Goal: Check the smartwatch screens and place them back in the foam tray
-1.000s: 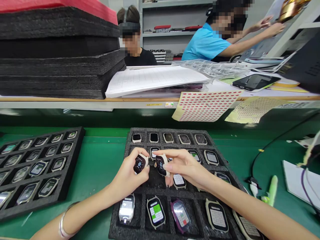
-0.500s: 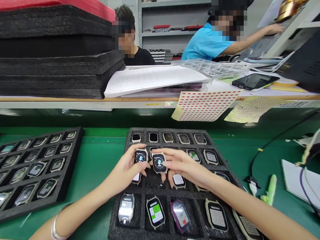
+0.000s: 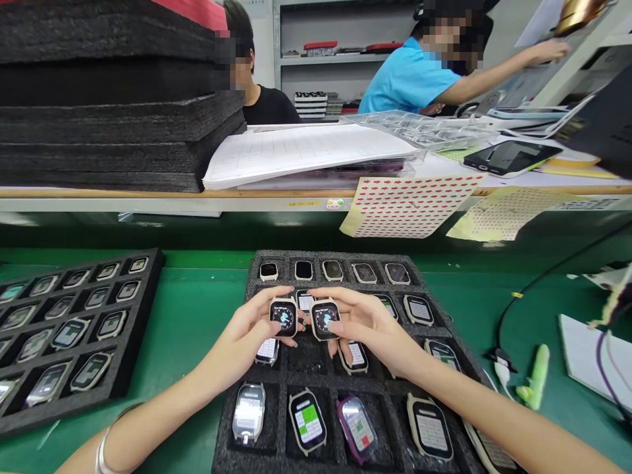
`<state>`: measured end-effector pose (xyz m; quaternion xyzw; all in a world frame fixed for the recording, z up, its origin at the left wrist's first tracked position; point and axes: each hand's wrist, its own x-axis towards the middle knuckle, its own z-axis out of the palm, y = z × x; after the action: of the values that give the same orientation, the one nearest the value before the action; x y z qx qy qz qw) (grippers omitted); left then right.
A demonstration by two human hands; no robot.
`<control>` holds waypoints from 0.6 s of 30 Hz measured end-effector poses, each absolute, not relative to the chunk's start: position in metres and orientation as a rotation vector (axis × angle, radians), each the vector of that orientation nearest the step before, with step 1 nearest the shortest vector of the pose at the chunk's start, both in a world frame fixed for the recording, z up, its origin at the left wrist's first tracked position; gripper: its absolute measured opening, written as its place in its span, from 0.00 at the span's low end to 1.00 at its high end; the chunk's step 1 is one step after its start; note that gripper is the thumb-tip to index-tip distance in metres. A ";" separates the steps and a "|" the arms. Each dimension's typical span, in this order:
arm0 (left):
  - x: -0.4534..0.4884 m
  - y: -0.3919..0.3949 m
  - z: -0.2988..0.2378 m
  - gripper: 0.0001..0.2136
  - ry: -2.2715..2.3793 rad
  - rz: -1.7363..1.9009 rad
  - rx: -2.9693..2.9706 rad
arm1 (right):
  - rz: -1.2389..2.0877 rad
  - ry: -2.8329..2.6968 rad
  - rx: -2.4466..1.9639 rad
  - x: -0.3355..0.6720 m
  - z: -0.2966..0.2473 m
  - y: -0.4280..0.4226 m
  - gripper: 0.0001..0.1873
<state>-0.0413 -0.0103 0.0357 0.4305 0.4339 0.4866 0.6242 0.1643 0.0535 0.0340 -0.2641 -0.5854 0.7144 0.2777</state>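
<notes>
My left hand [image 3: 251, 329] is closed on a strapless smartwatch [image 3: 283, 316], its thumb at the lower edge of the lit screen. In my right hand [image 3: 368, 326] is a second smartwatch [image 3: 324, 318], the thumb resting on its glass. Both screens show a dark clock face with a blue figure. The two watches are side by side, a small gap between them, above a black foam tray [image 3: 309, 375]. Watches sit in the tray's compartments, among them one with a green and white screen [image 3: 307, 420] and a purple-cased one [image 3: 357, 428]. My hands hide some of the middle compartments.
Another foam tray [image 3: 131, 329] of watches lies at the left. A shelf ahead carries stacked foam [image 3: 99, 125], papers [image 3: 306, 151] and a phone [image 3: 511, 158]. Cables [image 3: 501, 368] and a green stick-like object [image 3: 538, 375] lie at the right. Two people are beyond the shelf.
Both hands have shifted slightly right with their watches. The right watch is turned more upright and the watches are a little farther apart.
</notes>
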 end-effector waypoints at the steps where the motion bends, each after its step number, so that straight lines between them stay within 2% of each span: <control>1: -0.041 -0.011 0.036 0.20 1.001 1.113 0.989 | 1.922 -1.569 -0.709 0.164 0.034 0.054 0.24; 12: -0.040 -0.011 0.038 0.21 1.023 1.096 1.032 | 1.808 -1.637 -0.825 0.163 0.034 0.051 0.24; 18: -0.042 -0.010 0.041 0.20 1.080 1.163 1.070 | 1.830 -1.867 -0.731 0.162 0.028 0.051 0.37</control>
<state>-0.0423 -0.0104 0.0414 0.4571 0.4612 0.4965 0.5760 0.1618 0.0513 0.0275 -0.2633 -0.6722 0.6587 0.2119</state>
